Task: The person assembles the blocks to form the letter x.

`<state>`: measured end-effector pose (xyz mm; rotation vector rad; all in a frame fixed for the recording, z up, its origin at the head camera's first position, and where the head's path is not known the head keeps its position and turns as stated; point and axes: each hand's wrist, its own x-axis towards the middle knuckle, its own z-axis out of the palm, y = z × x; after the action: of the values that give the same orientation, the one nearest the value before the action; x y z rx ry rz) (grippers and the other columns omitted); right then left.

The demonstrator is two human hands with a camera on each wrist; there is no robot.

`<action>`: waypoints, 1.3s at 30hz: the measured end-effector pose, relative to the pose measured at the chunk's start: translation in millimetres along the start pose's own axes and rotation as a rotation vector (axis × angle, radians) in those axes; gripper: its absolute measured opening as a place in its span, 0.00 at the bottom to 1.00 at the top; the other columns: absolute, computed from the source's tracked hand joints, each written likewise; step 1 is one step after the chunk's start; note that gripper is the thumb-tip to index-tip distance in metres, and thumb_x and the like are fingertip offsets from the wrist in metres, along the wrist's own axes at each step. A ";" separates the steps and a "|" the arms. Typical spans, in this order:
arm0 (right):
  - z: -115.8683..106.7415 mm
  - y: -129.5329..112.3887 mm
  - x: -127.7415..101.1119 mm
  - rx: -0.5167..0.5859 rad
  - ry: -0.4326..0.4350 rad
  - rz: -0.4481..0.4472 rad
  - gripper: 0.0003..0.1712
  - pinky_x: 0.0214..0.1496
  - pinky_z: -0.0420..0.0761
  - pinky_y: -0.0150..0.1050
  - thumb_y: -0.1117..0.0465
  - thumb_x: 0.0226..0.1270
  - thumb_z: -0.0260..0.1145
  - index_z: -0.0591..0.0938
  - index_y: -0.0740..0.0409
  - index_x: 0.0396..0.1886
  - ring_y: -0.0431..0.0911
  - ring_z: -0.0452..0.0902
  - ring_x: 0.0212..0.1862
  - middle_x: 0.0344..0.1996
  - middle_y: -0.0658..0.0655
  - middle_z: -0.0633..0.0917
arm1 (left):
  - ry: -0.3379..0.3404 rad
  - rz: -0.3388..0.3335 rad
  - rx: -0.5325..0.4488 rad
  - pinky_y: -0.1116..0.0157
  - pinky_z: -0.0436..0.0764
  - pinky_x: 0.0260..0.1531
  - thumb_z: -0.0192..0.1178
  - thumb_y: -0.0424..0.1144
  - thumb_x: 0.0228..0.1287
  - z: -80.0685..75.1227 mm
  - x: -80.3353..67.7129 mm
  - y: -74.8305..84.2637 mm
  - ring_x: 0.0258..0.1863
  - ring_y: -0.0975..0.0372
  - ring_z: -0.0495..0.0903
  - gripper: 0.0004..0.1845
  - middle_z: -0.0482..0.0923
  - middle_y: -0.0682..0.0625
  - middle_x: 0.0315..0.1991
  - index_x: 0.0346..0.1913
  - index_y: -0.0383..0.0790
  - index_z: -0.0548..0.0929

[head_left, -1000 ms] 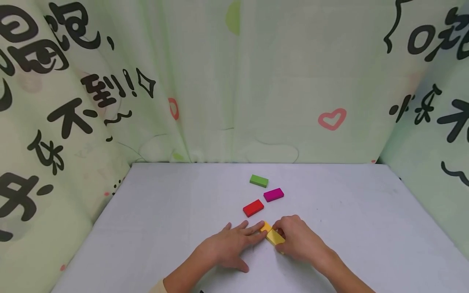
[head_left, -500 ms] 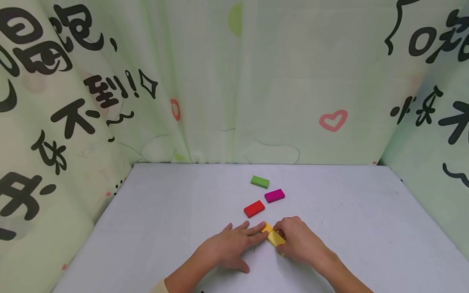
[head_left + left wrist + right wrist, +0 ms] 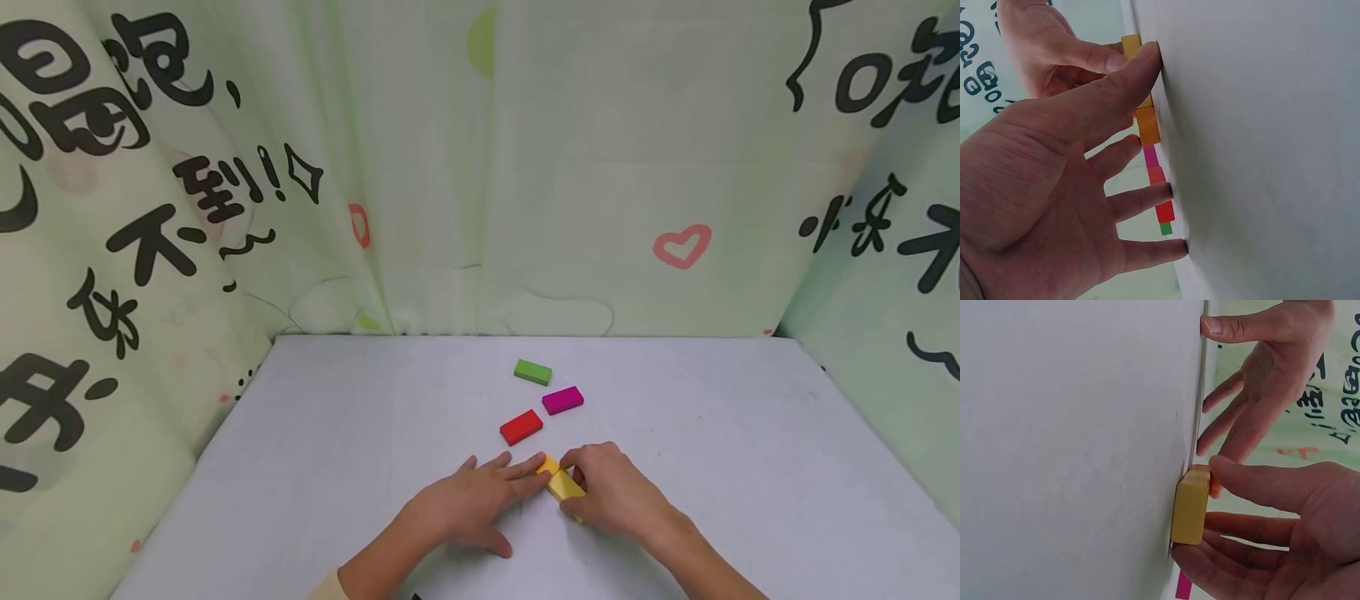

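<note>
A yellow block (image 3: 564, 485) lies on the white table (image 3: 360, 433) near the front, against an orange block (image 3: 546, 464). My right hand (image 3: 592, 483) pinches the yellow block (image 3: 1191, 506) between thumb and fingers. My left hand (image 3: 495, 493) lies flat beside it with its fingers spread and straight. Its fingertips (image 3: 534, 463) touch the orange block (image 3: 1147, 125). Behind them a red block (image 3: 521, 427), a magenta block (image 3: 562, 400) and a green block (image 3: 532, 372) lie flat and apart in a staggered row.
Printed green curtain (image 3: 480, 167) walls the table at the back and on both sides. Bare tabletop stretches left and right of the blocks.
</note>
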<state>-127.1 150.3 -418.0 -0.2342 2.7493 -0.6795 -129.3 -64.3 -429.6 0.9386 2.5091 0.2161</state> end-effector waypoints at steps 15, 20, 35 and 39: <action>-21.5 22.7 -2.9 0.040 0.043 -0.301 0.19 0.48 0.86 0.42 0.66 0.61 0.76 0.88 0.55 0.53 0.44 0.82 0.46 0.44 0.47 0.88 | 0.045 -0.039 0.013 0.40 0.70 0.72 0.74 0.52 0.63 -6.2 0.1 -4.6 0.79 0.61 0.63 0.47 0.53 0.60 0.84 0.81 0.68 0.60; -27.9 33.0 0.3 0.077 -0.001 -0.441 0.19 0.52 0.87 0.44 0.68 0.64 0.73 0.88 0.51 0.54 0.46 0.84 0.50 0.47 0.45 0.88 | 0.161 -0.048 0.097 0.49 0.78 0.67 0.72 0.52 0.65 -11.8 1.2 -6.8 0.69 0.60 0.75 0.38 0.72 0.55 0.74 0.77 0.63 0.71; -19.9 45.7 3.1 -0.016 -0.170 -0.539 0.35 0.71 0.75 0.56 0.67 0.67 0.70 0.79 0.39 0.72 0.52 0.70 0.75 0.73 0.43 0.76 | 0.292 -0.086 0.092 0.58 0.85 0.56 0.73 0.50 0.65 -12.9 5.1 -19.8 0.57 0.61 0.84 0.30 0.83 0.54 0.62 0.70 0.55 0.80; -19.6 46.7 3.6 -0.020 -0.196 -0.529 0.36 0.71 0.74 0.57 0.67 0.67 0.70 0.78 0.39 0.73 0.51 0.70 0.75 0.74 0.43 0.75 | 0.312 -0.077 0.106 0.59 0.85 0.56 0.71 0.49 0.66 -12.1 4.9 -23.1 0.55 0.61 0.84 0.29 0.83 0.54 0.61 0.70 0.53 0.80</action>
<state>-140.9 198.7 -424.7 -0.9993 2.5106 -0.7059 -151.7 -78.4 -427.4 0.9056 2.8617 0.2219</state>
